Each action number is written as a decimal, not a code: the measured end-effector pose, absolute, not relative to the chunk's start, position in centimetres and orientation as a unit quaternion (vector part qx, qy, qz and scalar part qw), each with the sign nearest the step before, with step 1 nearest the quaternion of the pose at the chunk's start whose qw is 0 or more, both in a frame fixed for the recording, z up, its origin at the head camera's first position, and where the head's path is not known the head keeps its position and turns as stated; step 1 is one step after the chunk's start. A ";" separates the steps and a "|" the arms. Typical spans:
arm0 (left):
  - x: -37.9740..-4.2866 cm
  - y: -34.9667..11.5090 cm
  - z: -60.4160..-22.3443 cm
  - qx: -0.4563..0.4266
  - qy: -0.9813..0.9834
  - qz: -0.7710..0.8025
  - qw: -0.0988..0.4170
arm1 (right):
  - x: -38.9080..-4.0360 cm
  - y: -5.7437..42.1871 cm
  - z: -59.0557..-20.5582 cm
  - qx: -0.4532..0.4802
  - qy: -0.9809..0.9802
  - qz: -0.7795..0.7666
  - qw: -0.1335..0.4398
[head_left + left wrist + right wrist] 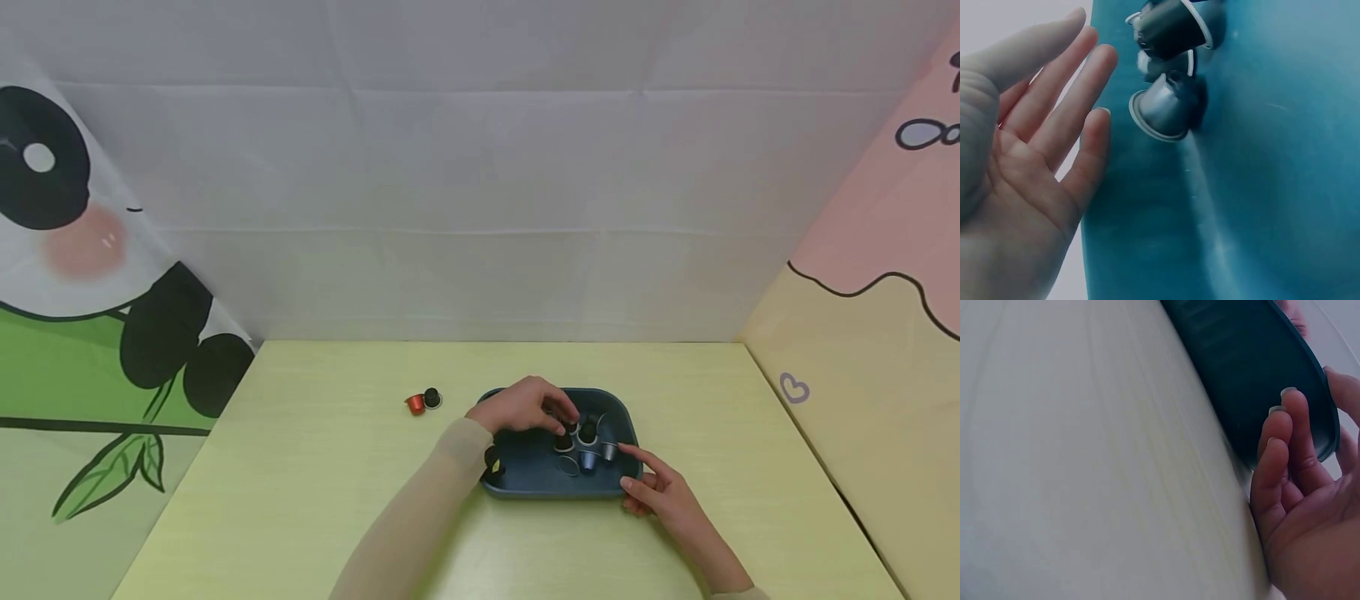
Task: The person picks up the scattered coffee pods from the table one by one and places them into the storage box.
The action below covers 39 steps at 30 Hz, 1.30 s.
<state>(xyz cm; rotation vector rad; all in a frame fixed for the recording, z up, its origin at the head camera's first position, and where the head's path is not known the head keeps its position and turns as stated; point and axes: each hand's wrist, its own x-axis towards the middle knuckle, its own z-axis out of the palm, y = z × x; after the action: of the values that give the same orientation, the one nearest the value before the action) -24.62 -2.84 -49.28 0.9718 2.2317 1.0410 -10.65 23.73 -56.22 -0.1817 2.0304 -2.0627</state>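
A dark blue tray holds several coffee capsules, some black, some silver-blue. My left hand reaches over the tray's far left side, fingertips right at a black capsule. In the left wrist view its fingers are loosely extended with nothing between them, beside a silver capsule and a dark capsule. My right hand grips the tray's right edge, thumb on one side of the rim and fingers under it. Its index finger extends toward a silver capsule near that edge.
On the pale yellow table, left of the tray, a red capsule lies beside a black capsule. A black capsule with a yellow mark is at the tray's left end. A white backdrop rises behind the table.
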 end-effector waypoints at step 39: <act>-22.5 -8.2 -44.5 0.346 0.809 0.450 0.152 | -10.7 23.7 -56.3 -0.068 0.697 -0.705 0.116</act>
<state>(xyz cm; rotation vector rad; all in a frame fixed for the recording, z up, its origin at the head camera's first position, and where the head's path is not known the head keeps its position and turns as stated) -22.52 -8.23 -44.52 0.9926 2.3220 1.2915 -10.67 23.72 -56.31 -0.1989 2.0404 -2.0633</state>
